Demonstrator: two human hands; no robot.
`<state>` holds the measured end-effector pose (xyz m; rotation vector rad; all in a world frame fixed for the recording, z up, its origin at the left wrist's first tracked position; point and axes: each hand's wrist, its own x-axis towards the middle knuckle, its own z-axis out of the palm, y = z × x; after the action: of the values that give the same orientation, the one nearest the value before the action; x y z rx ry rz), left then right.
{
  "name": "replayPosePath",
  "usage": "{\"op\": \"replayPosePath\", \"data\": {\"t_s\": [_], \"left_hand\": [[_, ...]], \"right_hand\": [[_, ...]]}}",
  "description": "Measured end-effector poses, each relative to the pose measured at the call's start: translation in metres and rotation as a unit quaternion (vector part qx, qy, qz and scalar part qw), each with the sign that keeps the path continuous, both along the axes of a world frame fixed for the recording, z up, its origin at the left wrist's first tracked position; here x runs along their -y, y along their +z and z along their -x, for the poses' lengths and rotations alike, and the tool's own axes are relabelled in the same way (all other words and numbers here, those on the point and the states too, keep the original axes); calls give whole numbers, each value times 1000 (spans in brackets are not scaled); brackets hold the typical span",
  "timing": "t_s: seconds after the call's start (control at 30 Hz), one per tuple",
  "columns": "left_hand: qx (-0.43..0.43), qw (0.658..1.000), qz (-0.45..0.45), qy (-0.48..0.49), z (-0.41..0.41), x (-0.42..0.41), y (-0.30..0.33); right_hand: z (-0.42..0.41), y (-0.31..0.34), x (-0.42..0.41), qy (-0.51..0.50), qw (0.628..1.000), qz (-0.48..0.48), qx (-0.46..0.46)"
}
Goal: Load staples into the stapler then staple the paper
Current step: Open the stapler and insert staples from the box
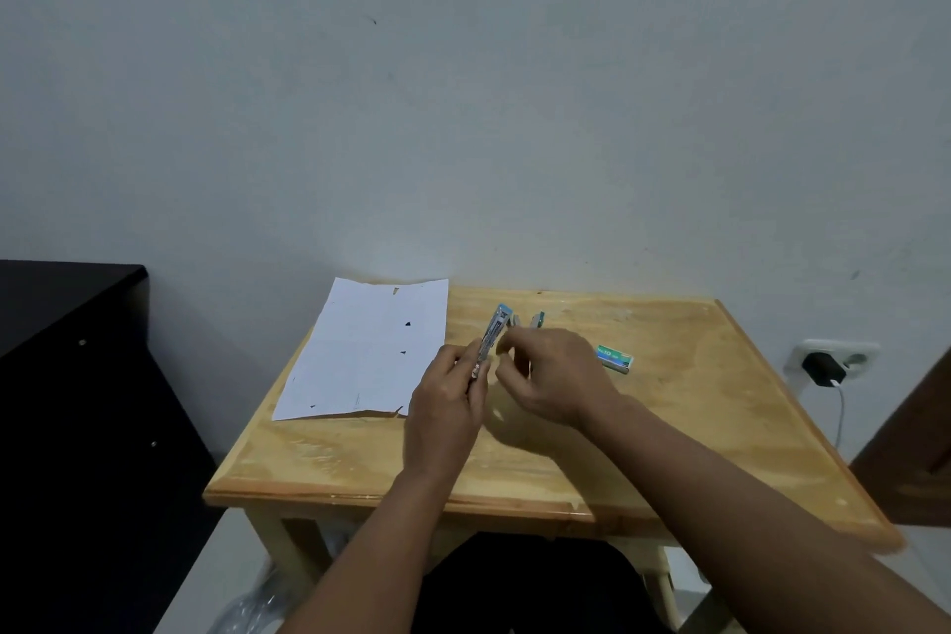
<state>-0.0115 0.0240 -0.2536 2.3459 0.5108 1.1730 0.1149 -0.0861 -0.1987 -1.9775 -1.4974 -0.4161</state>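
Observation:
A small blue and metal stapler (494, 332) stands opened above the wooden table (694, 407), its top arm swung up. My left hand (447, 402) grips its lower end. My right hand (550, 376) is just right of the stapler, thumb and fingers pinched together near its open channel; whatever they pinch is too small and blurred to make out. The stapler's other blue part (536, 319) shows behind my right hand. A green staple box (615, 358) lies to the right. A white sheet of paper (365, 350) lies at the table's left.
The table stands against a pale wall. A dark cabinet (77, 376) is to the left. A wall socket with a black charger (823, 368) and white cable sits low on the right, next to a brown panel (916, 443).

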Motion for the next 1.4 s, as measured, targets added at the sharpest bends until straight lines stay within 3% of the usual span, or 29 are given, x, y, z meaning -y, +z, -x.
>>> {"op": "replayPosePath", "data": {"t_s": [0.1,0.27,0.47,0.9,1.4], "left_hand": [[1,1000,-3,0,-1,-1,-1],[-11,1000,-17,4,-1,-1,-1],[-20,1000,-17,9,0,0,-1],[-54,998,-16,-1,-2,1,-1],[-23,999,18,-15,1,3,3]], "right_hand": [[-9,-3,1,-74,997,3,-25],[-13,-4,6,-89,993,65,51],[-17,-3,7,-86,984,80,133],[-23,-3,1,-90,977,95,171],[-31,11,-18,-42,978,40,199]]}}
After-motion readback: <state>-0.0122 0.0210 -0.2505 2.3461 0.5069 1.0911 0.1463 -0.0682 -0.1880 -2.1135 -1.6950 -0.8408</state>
